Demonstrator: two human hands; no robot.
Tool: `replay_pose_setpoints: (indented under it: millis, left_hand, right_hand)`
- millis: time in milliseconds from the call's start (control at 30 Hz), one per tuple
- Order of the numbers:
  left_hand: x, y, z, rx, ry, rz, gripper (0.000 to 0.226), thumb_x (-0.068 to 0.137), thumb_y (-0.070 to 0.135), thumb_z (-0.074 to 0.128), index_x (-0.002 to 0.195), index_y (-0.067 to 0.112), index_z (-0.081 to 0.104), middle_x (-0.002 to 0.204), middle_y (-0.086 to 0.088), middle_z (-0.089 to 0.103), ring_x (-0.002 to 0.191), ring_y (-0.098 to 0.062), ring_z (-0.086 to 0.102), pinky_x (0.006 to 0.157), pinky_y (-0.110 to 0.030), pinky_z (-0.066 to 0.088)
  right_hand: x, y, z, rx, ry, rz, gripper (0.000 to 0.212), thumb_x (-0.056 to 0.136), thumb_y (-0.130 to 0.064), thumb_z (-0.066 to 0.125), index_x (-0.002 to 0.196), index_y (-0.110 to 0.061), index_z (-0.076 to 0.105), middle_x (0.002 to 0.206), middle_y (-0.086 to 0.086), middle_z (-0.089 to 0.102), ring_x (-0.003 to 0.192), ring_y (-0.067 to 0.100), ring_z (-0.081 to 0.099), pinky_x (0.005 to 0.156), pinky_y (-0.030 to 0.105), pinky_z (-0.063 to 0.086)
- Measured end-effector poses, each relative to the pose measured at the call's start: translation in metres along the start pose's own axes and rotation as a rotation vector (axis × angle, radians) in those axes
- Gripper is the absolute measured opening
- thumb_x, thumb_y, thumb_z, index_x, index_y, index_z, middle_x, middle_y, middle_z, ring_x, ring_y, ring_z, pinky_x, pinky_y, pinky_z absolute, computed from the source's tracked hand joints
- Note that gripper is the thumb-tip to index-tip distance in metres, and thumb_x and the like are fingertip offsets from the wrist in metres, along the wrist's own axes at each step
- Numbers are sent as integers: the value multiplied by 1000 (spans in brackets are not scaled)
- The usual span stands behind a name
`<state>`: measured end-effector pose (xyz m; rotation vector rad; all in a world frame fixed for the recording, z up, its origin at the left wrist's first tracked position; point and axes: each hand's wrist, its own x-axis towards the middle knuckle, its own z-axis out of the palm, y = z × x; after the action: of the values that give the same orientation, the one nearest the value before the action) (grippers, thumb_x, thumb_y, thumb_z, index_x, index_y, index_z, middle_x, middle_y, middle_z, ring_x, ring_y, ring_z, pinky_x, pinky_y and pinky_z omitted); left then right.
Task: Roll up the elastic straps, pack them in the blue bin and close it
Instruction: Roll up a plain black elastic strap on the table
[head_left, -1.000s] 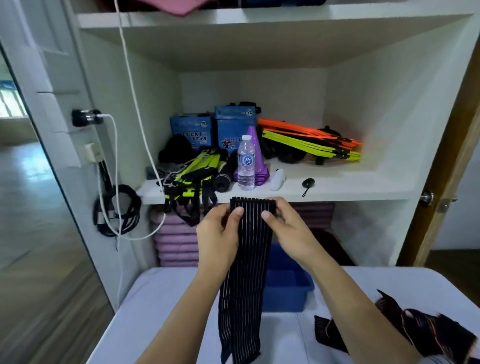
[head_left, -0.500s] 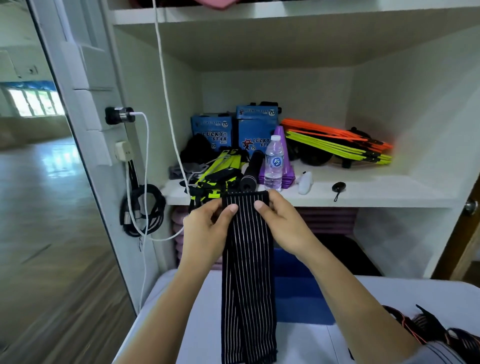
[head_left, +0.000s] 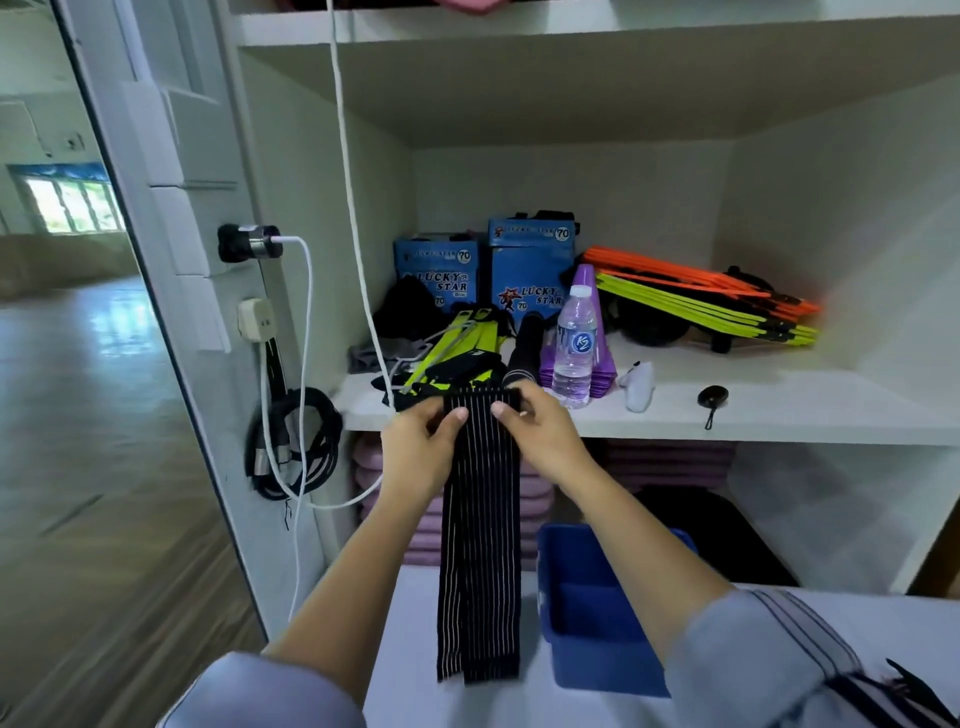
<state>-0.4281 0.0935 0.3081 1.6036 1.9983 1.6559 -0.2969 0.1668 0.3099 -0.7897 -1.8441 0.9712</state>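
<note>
A black elastic strap with thin white stripes (head_left: 480, 561) hangs straight down in front of me. My left hand (head_left: 418, 452) pinches its top left corner and my right hand (head_left: 537, 436) pinches its top right corner, thumbs on the near face. The top edge looks folded over. Its lower end reaches the white table (head_left: 415, 691). The open blue bin (head_left: 597, 613) stands on the table just right of the strap, under my right forearm. More dark straps (head_left: 914, 691) show at the bottom right corner.
A white shelf (head_left: 753, 410) behind my hands carries a water bottle (head_left: 574, 348), purple cones, two blue boxes (head_left: 483, 270), yellow and orange ladders (head_left: 711, 301) and black gear. White cables (head_left: 306, 364) hang at the left by a glass door. Purple mats are stacked below the shelf.
The view has swung left and closer, so the shelf and bin sit further right. My hands keep the same hold on the strap's top edge, which looks slightly more folded.
</note>
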Motion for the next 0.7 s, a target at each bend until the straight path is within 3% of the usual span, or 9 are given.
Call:
replay_pose_setpoints:
  millis: [100,267,433,500,567,633,700]
  left_hand:
    - [13,10,-6,-28,42,70,25,90,23,58,68,11,54,57,1,53,55,-14,46,51,-29,34]
    - [-23,13,-6,-65,36,85,31,89,21,60,61,25,47,53,9,47,51,-2,44,50,-14,31]
    - [-107,-34,17,-31,-119,-124,11,86,16,64,76,19,62,63,11,60,57,2,55,56,-8,39]
    - [-149,-55,29,-59,-215,-221,7,86,12,64,81,16,66,69,5,66,61,3,59,57,-6,41]
    - [-194,-76,39,-89,-311,-345,4,86,11,64,85,10,68,75,-8,70,65,-7,63,59,-11,45]
    - [-240,-94,46,-35,-383,-431,17,83,25,66,83,8,68,77,-12,71,68,-21,65,63,-26,50]
    - [-283,-107,50,47,-436,-491,29,75,41,61,81,13,69,74,-8,70,72,-23,65,70,-35,50]
  right_hand:
    - [9,-18,-6,12,18,-74,5,92,-17,57,97,-17,55,87,-4,63,83,10,61,72,17,47]
    - [-23,-7,-13,4,-18,-110,7,91,-21,58,98,-19,58,96,7,68,93,20,64,83,30,50]
    - [-106,59,-9,-74,-115,24,9,89,-26,63,93,-18,60,82,7,66,77,20,64,72,34,50]
    - [-146,87,-6,-108,-156,120,10,87,-26,65,94,-19,61,76,-3,64,69,4,60,66,25,47]
    - [-188,111,-4,-150,-215,196,8,87,-20,66,94,-18,63,66,-13,57,61,-6,54,61,11,39]
    - [-231,131,-2,-150,-293,271,9,86,-18,66,89,-25,61,65,-14,56,59,-5,52,61,10,38]
    - [-270,149,0,-117,-369,333,14,85,-16,66,84,-27,59,70,-11,61,62,-2,53,63,14,42]
